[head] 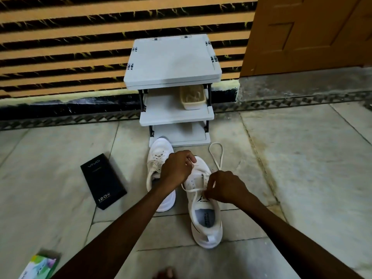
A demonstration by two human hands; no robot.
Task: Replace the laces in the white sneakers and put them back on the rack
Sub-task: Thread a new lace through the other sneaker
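On floor point(302, 158) before rack point(173, 57): left hand point(177, 169) grips sneaker point(203, 214); right hand point(227, 188) pinches lace point(192, 190) at eyelets.

Sneakers point(205, 218) on the floor point(302, 178) before the rack point(173, 63).
Basket point(193, 97) on the middle shelf point(161, 115); box point(103, 181) at nine o'clock, lace point(218, 156) at one.

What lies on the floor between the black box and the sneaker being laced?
The other white sneaker, partly covered by the left hand, as the head view shows.
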